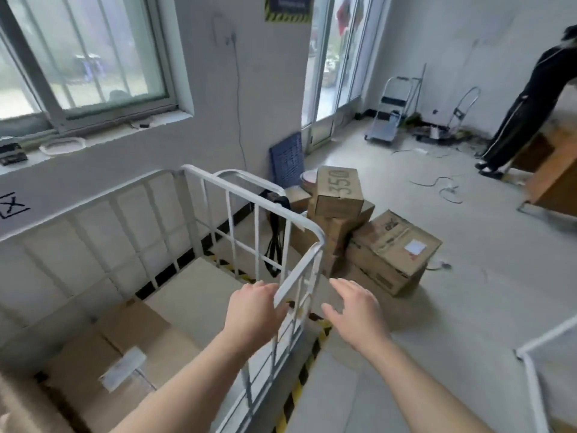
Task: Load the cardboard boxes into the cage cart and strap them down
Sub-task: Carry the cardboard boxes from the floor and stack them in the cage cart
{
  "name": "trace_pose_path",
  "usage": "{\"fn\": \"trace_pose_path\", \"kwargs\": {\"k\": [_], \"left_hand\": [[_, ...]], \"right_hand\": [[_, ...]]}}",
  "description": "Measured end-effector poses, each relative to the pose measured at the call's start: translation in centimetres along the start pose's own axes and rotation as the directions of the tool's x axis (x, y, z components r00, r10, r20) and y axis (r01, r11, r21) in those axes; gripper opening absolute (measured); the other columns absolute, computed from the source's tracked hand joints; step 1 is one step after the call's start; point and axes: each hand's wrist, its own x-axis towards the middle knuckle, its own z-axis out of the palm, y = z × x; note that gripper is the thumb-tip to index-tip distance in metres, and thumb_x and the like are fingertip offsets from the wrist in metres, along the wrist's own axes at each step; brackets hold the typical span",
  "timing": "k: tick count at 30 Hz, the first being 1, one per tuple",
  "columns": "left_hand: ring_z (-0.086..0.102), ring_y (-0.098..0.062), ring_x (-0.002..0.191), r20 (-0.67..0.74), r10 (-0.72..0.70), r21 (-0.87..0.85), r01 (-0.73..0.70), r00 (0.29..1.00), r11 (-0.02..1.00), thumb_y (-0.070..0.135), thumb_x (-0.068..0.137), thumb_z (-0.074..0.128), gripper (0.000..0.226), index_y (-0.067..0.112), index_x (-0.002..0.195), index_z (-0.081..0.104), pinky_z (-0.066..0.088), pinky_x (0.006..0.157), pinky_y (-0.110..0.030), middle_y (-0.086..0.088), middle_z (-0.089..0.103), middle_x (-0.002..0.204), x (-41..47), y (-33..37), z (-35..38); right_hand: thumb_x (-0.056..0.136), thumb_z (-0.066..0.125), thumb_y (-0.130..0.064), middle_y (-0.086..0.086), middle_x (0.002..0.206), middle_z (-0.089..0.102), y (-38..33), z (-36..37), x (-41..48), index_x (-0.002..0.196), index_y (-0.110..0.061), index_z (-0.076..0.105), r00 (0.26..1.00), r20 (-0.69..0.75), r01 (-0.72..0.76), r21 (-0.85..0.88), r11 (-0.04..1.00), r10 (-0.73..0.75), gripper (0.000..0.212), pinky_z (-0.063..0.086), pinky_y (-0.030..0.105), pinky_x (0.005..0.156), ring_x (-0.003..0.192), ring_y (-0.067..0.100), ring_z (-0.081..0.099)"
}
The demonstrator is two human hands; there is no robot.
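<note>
White cage cart [237, 182] holds one labelled box [134, 339]; the 350 box [338, 193] lies lengthwise near-to-far; left hand [254, 310] and right hand [356, 310] are both released.

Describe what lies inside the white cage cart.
A cardboard box with a white label lies on the cage cart floor. The left forearm covers its near corner; anything beneath it is hidden.

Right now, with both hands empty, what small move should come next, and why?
Probably reach both hands to the white-labelled cardboard box, nearest in the floor stack: left hand and right hand are open and empty, and the cage cart has room.
</note>
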Motion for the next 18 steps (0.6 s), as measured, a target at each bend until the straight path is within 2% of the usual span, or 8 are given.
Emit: {"fn": "trace_pose_path", "kwargs": {"k": [3, 7, 11, 14, 18], "left_hand": [[0.057, -0.022, 0.107, 0.055, 0.073, -0.005, -0.072, 0.996, 0.997, 0.047, 0.093, 0.048, 0.040, 0.022, 0.122, 0.061, 0.048, 0.090, -0.035, 0.002, 0.063, 0.116, 2.9, 5.6, 2.0], [0.054, -0.022, 0.115, 0.125, 0.157, 0.001, -0.159, 0.980, 0.987, 0.046, 0.095, 0.046, 0.042, 0.022, 0.128, 0.057, 0.044, 0.095, -0.035, 0.002, 0.059, 0.124, 7.3, 11.1, 4.3], [0.055, -0.023, 0.116, 0.172, 0.190, -0.004, -0.192, 0.967, 0.981, 0.046, 0.094, 0.048, 0.044, 0.021, 0.129, 0.056, 0.045, 0.097, -0.037, -0.002, 0.060, 0.125, 12.5, 15.1, 6.5], [0.057, -0.022, 0.110, 0.199, 0.217, 0.006, -0.223, 0.956, 0.975, 0.048, 0.094, 0.049, 0.041, 0.020, 0.122, 0.060, 0.048, 0.091, -0.036, -0.001, 0.061, 0.121, 17.2, 17.6, 8.3], [0.058, -0.022, 0.110, 0.217, 0.255, -0.015, -0.258, 0.942, 0.966, 0.047, 0.093, 0.050, 0.040, 0.020, 0.121, 0.060, 0.049, 0.092, -0.037, 0.000, 0.061, 0.121, 24.4, 20.2, 10.0]], "right_hand": [[0.091, 0.059, -0.037, -0.002, 0.148, 0.045, 5.8, -2.4, 0.3, 0.144, -0.019, 0.044, 0.993, -0.029, -0.115, 0.035, 0.993, 0.116, 0.057, 0.028, 0.033, 0.115, 0.137, 0.015, 0.038], [0.093, 0.058, -0.035, -0.003, 0.148, 0.044, 12.0, -4.5, 1.4, 0.145, -0.018, 0.043, 0.968, -0.057, -0.238, 0.089, 0.967, 0.244, 0.057, 0.028, 0.028, 0.113, 0.137, 0.014, 0.038], [0.092, 0.059, -0.035, -0.002, 0.148, 0.044, 17.1, -5.7, 3.8, 0.144, -0.018, 0.045, 0.932, -0.069, -0.343, 0.155, 0.926, 0.357, 0.057, 0.030, 0.028, 0.112, 0.136, 0.015, 0.040], [0.091, 0.059, -0.035, -0.001, 0.147, 0.047, 20.3, -6.7, 6.7, 0.143, -0.018, 0.046, 0.908, -0.081, -0.396, 0.154, 0.905, 0.411, 0.057, 0.032, 0.027, 0.111, 0.134, 0.015, 0.043], [0.091, 0.059, -0.033, 0.000, 0.144, 0.050, 24.2, -8.1, 12.0, 0.142, -0.016, 0.046, 0.878, -0.091, -0.455, 0.141, 0.879, 0.469, 0.055, 0.033, 0.027, 0.108, 0.131, 0.017, 0.046]]}}
